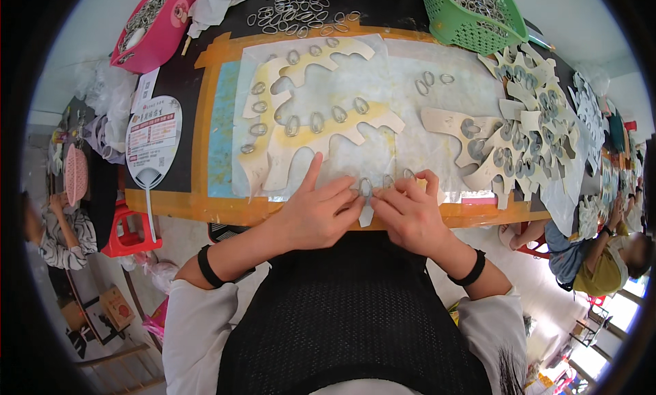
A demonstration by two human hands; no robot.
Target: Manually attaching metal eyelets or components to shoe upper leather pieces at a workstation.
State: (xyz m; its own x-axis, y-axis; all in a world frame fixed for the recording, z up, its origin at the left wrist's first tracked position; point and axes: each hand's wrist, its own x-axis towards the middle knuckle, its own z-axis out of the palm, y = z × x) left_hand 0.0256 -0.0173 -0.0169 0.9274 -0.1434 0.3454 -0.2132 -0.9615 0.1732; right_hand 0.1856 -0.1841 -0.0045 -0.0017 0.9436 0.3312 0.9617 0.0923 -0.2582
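Note:
Near the table's front edge, my left hand (326, 216) and my right hand (414, 216) are close together. The fingertips of both are pinched at a cream cut-out piece (365, 218), mostly hidden beneath them. An oval metal ring (365, 187) stands between the fingertips, and more rings show beside my right fingers. One finger of my left hand sticks up, apart from the others. Farther off, a cream scalloped piece (301, 143) lies with several rings along its yellowish edge. Behind it is a similar curved piece (262, 80), also bearing rings.
Loose rings (301, 11) are spread at the back, between a pink basket (158, 43) and a green basket (471, 29) of metal parts. Cream pieces with grey ovals (519, 135) are piled at right. A paper fan (154, 139) lies left. Other people sit at both sides.

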